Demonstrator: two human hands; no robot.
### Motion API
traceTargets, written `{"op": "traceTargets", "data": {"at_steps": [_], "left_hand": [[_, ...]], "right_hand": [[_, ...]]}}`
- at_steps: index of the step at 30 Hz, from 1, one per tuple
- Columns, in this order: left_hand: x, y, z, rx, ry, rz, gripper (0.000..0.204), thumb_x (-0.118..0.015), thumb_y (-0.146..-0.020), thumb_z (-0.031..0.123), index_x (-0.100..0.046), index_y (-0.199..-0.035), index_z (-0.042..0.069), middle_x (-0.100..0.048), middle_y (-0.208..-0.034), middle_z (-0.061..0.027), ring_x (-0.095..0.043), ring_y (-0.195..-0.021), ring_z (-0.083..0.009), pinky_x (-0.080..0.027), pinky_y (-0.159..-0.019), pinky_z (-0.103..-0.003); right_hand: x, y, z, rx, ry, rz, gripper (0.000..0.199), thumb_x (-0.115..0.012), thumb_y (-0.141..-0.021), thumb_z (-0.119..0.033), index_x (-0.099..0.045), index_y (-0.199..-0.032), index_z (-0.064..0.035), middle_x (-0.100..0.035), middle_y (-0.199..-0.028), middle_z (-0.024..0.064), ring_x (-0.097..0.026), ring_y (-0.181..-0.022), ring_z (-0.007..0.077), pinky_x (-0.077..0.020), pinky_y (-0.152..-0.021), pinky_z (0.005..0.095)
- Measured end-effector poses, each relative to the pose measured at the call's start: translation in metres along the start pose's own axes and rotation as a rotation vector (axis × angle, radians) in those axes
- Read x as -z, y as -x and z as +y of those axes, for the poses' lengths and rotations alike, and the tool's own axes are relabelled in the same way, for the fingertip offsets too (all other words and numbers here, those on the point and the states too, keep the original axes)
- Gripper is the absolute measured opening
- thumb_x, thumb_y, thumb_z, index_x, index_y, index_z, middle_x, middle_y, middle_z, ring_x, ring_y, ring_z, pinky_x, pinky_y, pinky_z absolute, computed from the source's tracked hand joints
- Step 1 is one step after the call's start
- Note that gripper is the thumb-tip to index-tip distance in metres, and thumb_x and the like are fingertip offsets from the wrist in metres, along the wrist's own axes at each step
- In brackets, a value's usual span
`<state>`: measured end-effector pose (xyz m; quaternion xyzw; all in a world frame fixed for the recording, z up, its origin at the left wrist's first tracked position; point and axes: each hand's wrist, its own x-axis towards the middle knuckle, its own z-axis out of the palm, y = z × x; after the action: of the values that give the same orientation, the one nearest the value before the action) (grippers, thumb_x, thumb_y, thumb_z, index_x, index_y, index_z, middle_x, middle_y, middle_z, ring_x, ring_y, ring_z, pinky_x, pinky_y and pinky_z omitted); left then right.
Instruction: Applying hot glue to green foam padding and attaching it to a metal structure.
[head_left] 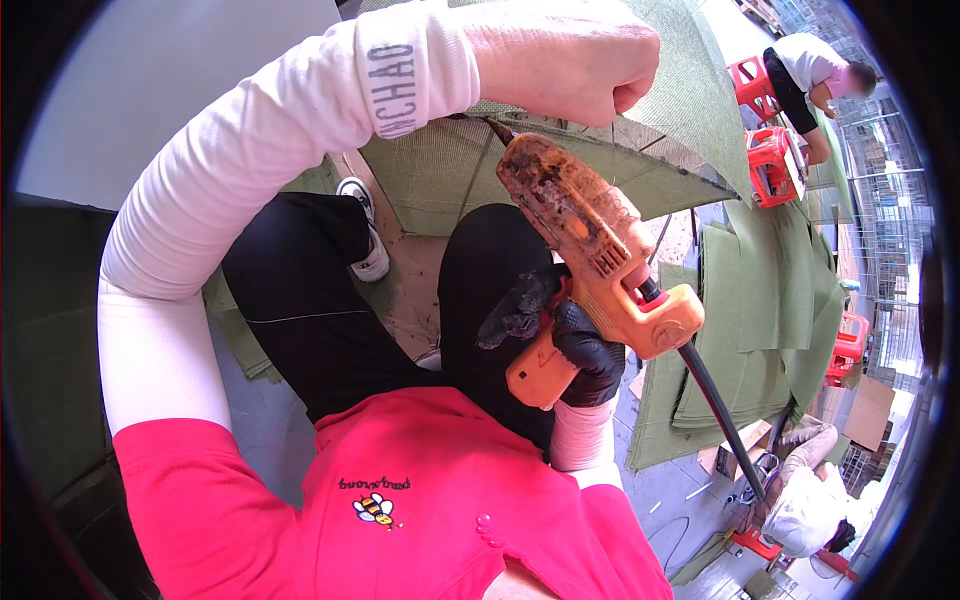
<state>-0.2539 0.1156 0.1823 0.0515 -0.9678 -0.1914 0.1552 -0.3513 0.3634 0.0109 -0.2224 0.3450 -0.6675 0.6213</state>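
Item one: a hot-glue gun [605, 265], orange, its front housing heavily stained brown and black, located above our right thigh with the nozzle pointing up and to the left, just beside the underside of our left wrist. A long black glue stick [720, 415] runs out of its rear toward the lower right.

Item two: our right hand [588, 350], black-gloved, wrapped around the gun's handle. A dark crumpled piece [515, 310], kind unclear, shows beside the handle.

Item three: our left hand [575, 65], bare, knuckles bent, over a green mesh panel [700, 120] with dark seams; fingertips hidden, so we cannot tell whether it pinches the panel or is clenched on itself. A white arm sleeve [170, 230] covers that arm.

Surroundings: a pile of green mesh sheets [760, 300] at right; red plastic stools [770, 165] beyond; two co-workers in white tops, one at upper right [808, 60], one at lower right [808, 515]; our red shirt [420, 460], embroidered with a bee; our black trousers [295, 300].
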Motion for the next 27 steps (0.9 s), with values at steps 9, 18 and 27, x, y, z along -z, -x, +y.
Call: {"op": "traceTargets", "data": {"at_steps": [9, 18, 27], "left_hand": [[0.000, -0.001, 0.001, 0.061, -0.015, -0.037, 0.013, -0.060, -0.067, 0.000, -0.069, -0.074, -0.007, -0.064, -0.070, -0.0273, -0.069, -0.069, -0.0359, -0.052, -0.065, -0.039], [-0.002, -0.002, -0.001, 0.016, -0.023, 0.000, 0.013, -0.060, -0.068, 0.002, -0.068, -0.072, -0.007, -0.063, -0.069, -0.0277, -0.068, -0.068, -0.0366, -0.052, -0.065, -0.040], [-0.003, -0.001, -0.001, 0.056, -0.012, -0.027, 0.012, -0.060, -0.067, 0.001, -0.068, -0.072, -0.007, -0.063, -0.069, -0.0278, -0.068, -0.068, -0.0362, -0.052, -0.065, -0.040]], "right_hand": [[-0.042, -0.007, -0.005, 0.013, 0.349, 0.062, 0.052, -0.059, -0.081, 0.004, -0.053, -0.133, 0.0037, -0.065, -0.116, 0.0099, -0.063, -0.096, 0.0136, -0.0528, -0.078, 0.0215], [-0.027, -0.006, -0.005, -0.063, 0.109, 0.019, 0.055, -0.067, -0.077, 0.000, -0.055, -0.130, 0.0040, -0.066, -0.112, 0.0094, -0.064, -0.103, 0.0201, -0.0521, -0.094, 0.0322], [-0.042, -0.002, -0.001, 0.004, 0.406, 0.043, 0.050, -0.059, -0.081, -0.003, -0.052, -0.129, 0.0053, -0.064, -0.097, 0.0063, -0.061, -0.083, 0.0103, -0.0504, -0.071, 0.0219]]}}
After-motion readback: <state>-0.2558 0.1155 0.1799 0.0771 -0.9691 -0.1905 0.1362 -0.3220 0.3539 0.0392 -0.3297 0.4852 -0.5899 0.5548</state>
